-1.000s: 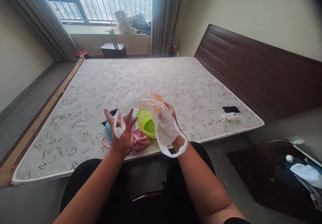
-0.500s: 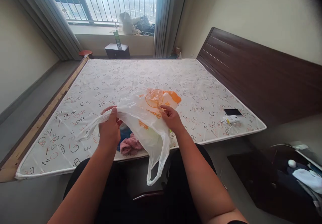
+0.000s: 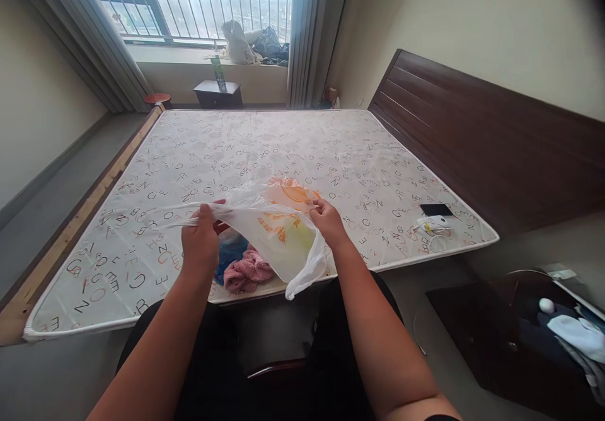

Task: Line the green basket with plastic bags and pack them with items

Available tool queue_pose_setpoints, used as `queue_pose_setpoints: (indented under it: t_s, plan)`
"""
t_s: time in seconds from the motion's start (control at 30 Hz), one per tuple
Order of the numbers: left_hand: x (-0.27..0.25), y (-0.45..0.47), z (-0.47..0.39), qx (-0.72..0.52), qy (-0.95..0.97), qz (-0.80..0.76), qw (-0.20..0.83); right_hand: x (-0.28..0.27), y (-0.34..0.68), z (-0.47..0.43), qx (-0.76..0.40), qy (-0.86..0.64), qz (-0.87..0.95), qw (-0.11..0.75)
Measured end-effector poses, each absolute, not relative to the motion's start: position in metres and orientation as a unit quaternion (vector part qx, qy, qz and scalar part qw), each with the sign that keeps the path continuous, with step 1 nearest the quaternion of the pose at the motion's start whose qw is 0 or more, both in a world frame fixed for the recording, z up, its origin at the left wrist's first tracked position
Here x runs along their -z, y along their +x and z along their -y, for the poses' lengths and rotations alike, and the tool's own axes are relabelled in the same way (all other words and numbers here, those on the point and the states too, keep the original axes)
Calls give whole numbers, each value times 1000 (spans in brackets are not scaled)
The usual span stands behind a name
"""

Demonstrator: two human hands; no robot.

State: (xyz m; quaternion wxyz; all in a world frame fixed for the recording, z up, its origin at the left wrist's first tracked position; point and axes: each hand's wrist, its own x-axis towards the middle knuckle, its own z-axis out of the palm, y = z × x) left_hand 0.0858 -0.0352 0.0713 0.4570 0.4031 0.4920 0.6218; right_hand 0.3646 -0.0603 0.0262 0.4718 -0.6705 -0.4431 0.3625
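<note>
A thin white plastic bag (image 3: pixel 283 244) with orange print is stretched between my two hands over the near edge of the mattress. My left hand (image 3: pixel 203 232) grips its left side, with the handle strip trailing out to the left. On the other side, my right hand (image 3: pixel 327 220) pinches the bag near the orange print. One handle loop droops toward me past the mattress edge. Below the bag lies a bunched pink cloth (image 3: pixel 246 272), with a blue cloth (image 3: pixel 229 258) beside it. A pale yellow-green patch shows through the plastic; what it is I cannot tell.
The letter-printed mattress (image 3: pixel 227 150) spreads ahead, with a dark wooden headboard (image 3: pixel 472 106) on the right. A black phone (image 3: pixel 435 210) and a white device with a cable (image 3: pixel 435 224) lie near its right corner. A small nightstand (image 3: pixel 217 94) stands beyond.
The plastic bag has been pulled wider and lower, and its hanging handle has swung up. My right hand has moved slightly right. More of the pink and blue cloths shows.
</note>
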Motion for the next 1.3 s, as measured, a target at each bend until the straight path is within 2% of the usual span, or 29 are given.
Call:
queue_pose_setpoints:
  t_s: [0.13, 0.3, 0.37, 0.43, 0.53, 0.6, 0.73, 0.83, 0.93, 1.03, 1.2, 1.3]
  plan:
    - [-69, 80, 33, -600, 420, -513, 448, -31, 371, 61, -310, -718, 425, 455]
    - [-63, 90, 39, -578, 442, -520, 448, -77, 358, 85, -176, -689, 489, 506]
    - [-61, 96, 41, -583, 441, -511, 453, -96, 348, 96, -201, -642, 572, 469]
    - [-60, 100, 43, -586, 445, -494, 463, -103, 336, 104, -231, -616, 652, 378]
    - [-58, 101, 45, -584, 461, -489, 455, -90, 327, 102, -239, -657, 672, 243]
    - [-59, 98, 47, -569, 492, -491, 440, -72, 330, 94, -229, -699, 646, 205]
    - [-67, 90, 52, -442, 638, -486, 402, -48, 352, 76, -245, -699, 637, 213]
    - [-75, 85, 54, -318, 769, -409, 374, -40, 364, 69, -313, -678, 637, 193]
    - [-74, 80, 50, -251, 839, -349, 334, -32, 364, 67, -328, -654, 663, 160]
    - [-59, 78, 37, -257, 836, -372, 312, -20, 353, 64, -311, -660, 668, 148]
    - [-23, 92, 22, -292, 807, -410, 309, -3, 330, 54, -244, -712, 620, 223]
    - [-7, 106, 25, -268, 822, -400, 305, 10, 321, 48, -222, -733, 613, 193]
